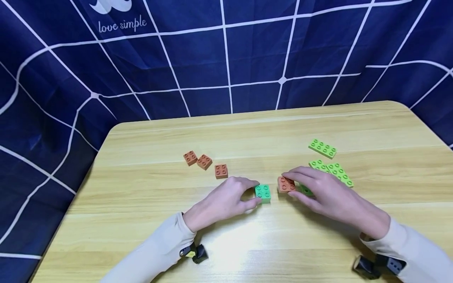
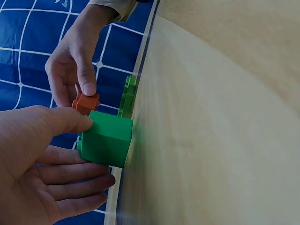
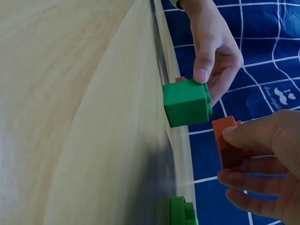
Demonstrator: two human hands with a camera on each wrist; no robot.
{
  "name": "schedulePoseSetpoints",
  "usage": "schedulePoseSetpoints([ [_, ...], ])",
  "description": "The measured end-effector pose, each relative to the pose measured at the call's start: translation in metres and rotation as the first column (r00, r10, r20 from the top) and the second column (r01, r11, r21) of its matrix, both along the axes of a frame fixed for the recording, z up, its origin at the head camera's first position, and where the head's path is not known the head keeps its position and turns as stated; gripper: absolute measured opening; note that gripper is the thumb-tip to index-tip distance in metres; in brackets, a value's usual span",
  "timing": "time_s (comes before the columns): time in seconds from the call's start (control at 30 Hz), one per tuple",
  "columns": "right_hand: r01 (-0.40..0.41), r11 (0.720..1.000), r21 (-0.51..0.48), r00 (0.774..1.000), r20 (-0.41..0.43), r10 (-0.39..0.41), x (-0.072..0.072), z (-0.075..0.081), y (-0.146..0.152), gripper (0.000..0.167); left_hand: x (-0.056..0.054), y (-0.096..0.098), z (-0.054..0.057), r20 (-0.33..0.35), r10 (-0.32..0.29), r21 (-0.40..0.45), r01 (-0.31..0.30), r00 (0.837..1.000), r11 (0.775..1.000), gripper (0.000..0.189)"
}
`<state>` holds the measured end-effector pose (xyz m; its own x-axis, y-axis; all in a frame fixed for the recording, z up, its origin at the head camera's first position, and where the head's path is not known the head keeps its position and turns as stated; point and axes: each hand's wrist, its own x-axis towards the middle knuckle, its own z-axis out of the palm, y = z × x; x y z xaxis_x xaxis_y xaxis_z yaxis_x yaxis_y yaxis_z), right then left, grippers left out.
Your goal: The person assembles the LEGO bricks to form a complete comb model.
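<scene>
Between thumb and fingers, my left hand pinches a green two-by-two toy building brick with its studs up, low at the tabletop. To its right, my right hand grips an orange-brown building brick by its sides. In the right wrist view this orange-brown brick is held off the table, apart from the green brick. A darker green piece lies under my right hand, partly hidden by it. The left wrist view shows the thumb on one face of the green brick.
Several light green plates lie beyond and beside my right hand, one partly covered by it. Three orange-brown bricks sit on the wooden table beyond my left hand. A dark blue cloth with white lines hangs behind the table.
</scene>
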<state>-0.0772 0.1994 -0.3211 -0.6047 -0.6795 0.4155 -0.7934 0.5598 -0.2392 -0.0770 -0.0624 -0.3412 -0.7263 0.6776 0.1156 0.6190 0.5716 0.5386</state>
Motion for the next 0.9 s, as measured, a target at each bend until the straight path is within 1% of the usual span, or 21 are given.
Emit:
schedulePoseSetpoints([
  [0.3, -0.037, 0.999, -0.029, 0.999, 0.027, 0.038, 0.002, 0.002, -0.008, 0.035, 0.000, 0.001, 0.002, 0.018, -0.012, 0.022, 0.012, 1.000, 1.000, 0.044],
  [0.53, -0.074, 0.996, -0.044, 0.996, 0.040, 0.075, 0.001, 0.003, -0.017, 0.035, 0.000, 0.000, 0.003, 0.035, 0.001, 0.029, -0.002, 0.999, 1.000, 0.044],
  [0.7, -0.102, 0.993, -0.062, 0.993, 0.044, 0.105, 0.001, 0.001, -0.021, 0.033, 0.000, -0.001, 0.002, 0.036, -0.003, 0.037, 0.001, 0.999, 0.999, 0.043],
  [0.9, -0.119, 0.989, -0.083, 0.991, 0.057, 0.124, 0.002, 0.000, -0.026, 0.034, -0.001, 0.000, 0.002, 0.062, -0.009, 0.049, 0.006, 0.998, 0.999, 0.043],
])
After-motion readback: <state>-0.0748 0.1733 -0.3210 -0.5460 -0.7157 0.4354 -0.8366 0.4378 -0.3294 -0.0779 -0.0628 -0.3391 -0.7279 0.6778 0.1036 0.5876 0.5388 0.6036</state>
